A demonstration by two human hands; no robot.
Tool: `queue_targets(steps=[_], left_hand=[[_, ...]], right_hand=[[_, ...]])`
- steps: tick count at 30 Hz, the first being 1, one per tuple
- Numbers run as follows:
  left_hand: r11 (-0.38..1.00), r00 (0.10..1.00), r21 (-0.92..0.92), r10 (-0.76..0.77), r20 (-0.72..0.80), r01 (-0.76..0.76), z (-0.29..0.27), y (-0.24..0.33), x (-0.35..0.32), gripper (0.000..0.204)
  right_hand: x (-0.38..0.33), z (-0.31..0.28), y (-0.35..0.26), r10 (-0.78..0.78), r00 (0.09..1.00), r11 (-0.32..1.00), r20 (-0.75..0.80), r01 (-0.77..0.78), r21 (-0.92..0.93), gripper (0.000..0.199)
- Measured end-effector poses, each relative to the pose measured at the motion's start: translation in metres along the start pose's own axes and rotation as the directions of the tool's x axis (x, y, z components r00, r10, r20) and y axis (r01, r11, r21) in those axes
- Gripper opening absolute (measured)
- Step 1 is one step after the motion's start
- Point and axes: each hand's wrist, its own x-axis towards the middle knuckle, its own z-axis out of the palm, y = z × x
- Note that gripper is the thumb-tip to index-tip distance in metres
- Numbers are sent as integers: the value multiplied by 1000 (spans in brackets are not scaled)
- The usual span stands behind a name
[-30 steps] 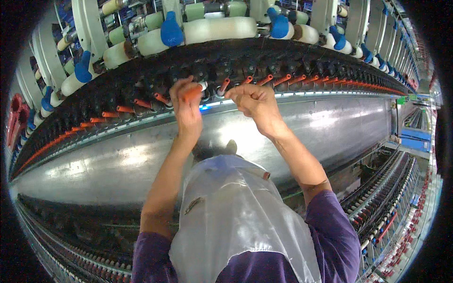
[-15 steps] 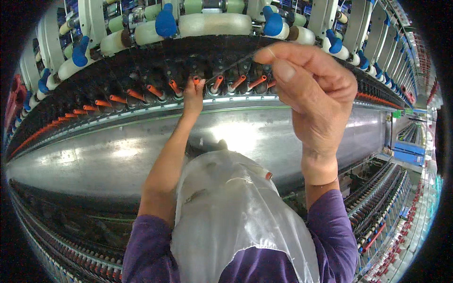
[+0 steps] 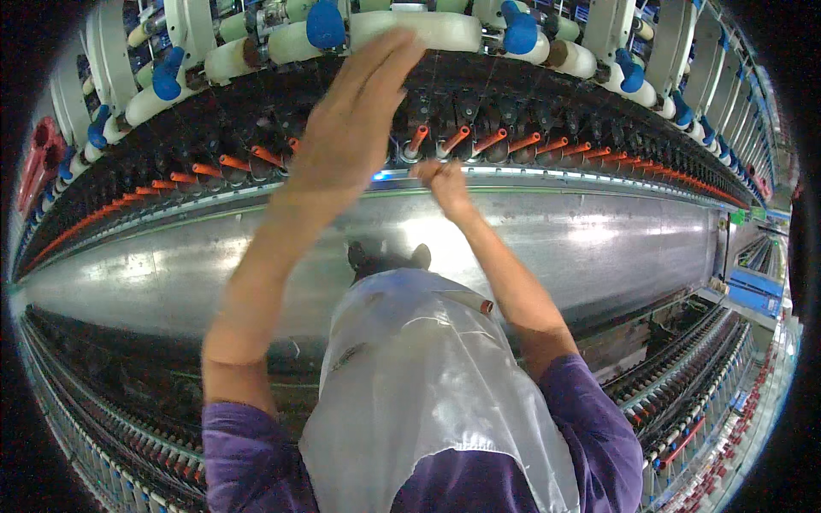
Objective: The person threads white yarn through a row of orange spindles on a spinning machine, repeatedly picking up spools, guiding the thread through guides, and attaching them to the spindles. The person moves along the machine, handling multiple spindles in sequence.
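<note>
My left hand (image 3: 346,128) is raised in front of the spinning machine, its fingers stretched out and slightly blurred. Their tips overlap the pale roller (image 3: 445,32), and the hand covers part of the spindle row. Whether the fingers touch the roller I cannot tell. Lower and to the right, my right hand (image 3: 445,179) is closed at the metal rail (image 3: 547,174), just below the orange bobbin tubes (image 3: 489,141). Its fingers are curled, and what they hold, if anything, is too small to make out. A small blue light (image 3: 381,176) shows on the rail between the hands.
Blue levers (image 3: 326,26) stand along the pale rollers above. Below the spindles stretches a shiny metal panel (image 3: 547,239). A pale apron (image 3: 428,376) covers my front. Another row of machine parts (image 3: 684,385) lies at lower right, and a red object (image 3: 38,162) at far left.
My left hand has left an orange tube and risen toward the rollers, fingers now stretched. My right hand, earlier raised near with a thin thread at its fingertips, has dropped to the rail.
</note>
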Motion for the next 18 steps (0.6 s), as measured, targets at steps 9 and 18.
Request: queue_targets(steps=[9, 18], left_hand=[[819, 938, 484, 175, 300, -307, 21, -3, 98, 34], [575, 541, -623, 336, 771, 530, -26, 73, 31, 46]], right_hand=[[16, -5, -62, -379, 924, 915, 42, 382, -130, 21], [-23, -16, -124, -591, 805, 726, 50, 558, -402, 19]])
